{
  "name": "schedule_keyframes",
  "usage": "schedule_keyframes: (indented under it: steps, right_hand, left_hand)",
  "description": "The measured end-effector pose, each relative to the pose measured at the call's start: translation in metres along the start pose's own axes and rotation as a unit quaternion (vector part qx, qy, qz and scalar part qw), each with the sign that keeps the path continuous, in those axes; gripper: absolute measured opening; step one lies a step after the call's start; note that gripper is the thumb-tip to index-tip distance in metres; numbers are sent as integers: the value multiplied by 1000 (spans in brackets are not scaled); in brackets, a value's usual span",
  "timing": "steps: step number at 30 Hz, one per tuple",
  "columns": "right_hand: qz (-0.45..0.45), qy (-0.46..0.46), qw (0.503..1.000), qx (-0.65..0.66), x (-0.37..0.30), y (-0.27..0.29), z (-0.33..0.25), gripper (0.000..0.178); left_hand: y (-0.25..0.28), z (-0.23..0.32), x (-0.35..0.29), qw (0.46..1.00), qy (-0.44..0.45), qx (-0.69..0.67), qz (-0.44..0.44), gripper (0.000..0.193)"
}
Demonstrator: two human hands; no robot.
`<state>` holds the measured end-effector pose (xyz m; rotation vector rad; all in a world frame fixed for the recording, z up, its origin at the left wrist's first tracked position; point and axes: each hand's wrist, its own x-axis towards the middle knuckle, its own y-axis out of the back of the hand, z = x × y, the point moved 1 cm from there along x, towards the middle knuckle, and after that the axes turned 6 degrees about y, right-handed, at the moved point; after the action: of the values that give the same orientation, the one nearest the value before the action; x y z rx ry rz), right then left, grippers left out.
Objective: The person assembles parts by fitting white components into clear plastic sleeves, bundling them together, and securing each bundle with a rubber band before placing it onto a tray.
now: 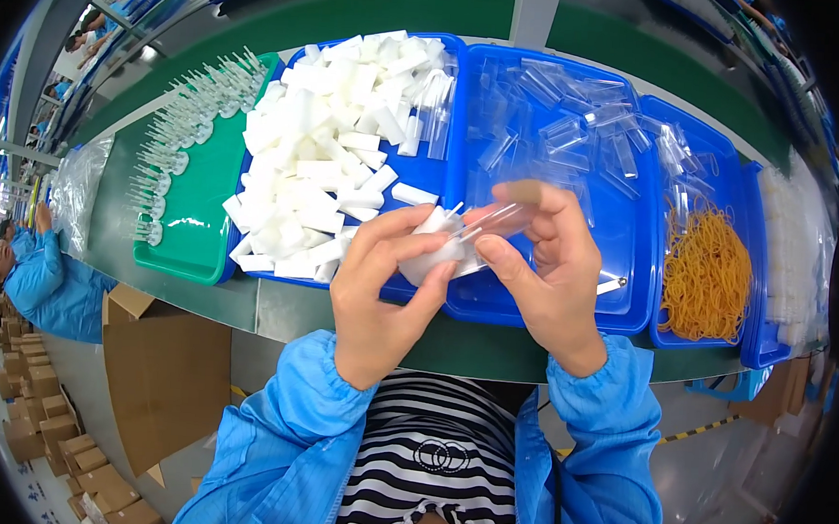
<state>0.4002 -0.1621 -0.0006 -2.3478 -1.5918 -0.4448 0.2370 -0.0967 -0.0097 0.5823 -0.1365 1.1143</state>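
In front of my chest, my left hand pinches a white plastic part with a thin stem sticking up from it. My right hand grips a clear plastic sleeve between thumb and fingers. The sleeve's near end meets the white part; whether it is over the part or just beside it, I cannot tell. Both hands are above the blue trays. White foam-like blocks are heaped in the tray by my left hand. Loose clear sleeves lie in the blue tray beyond my right hand.
On the left, a green tray stands beside rows of white stemmed pieces. Yellow rubber bands fill part of a right-hand blue tray. White pieces in clear bags lie farther right. Another person sits at far left, near cardboard boxes.
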Motion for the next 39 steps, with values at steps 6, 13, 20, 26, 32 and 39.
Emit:
schedule_keyframes:
  steps: [6,13,20,26,32,39]
  right_hand:
    - [3,18,1000,3,-1,-4,2,37]
    - [17,77,992,-95,-8,-6,3,32]
    - [-18,-14,1000,0,-2,0,3,28]
    - [10,-9,999,-35,11,14,2,29]
    - [16,-65,997,50,9,19,-6,29]
    - [-60,-27,997,29,3,20,0,30]
  left_hand:
    - [-1,0,1,983,124,-135,-10,29]
    - [0,-1,-4,997,56,-58,0,29]
    - [3,5,0,1000,-9,16,-2,35]
    - [9,4,2,979,83,-176,-66,42]
    - [16,-10,-9,955,79,-282,-47,34]
    - [12,-6,-17,956,68,-280,-51,34]
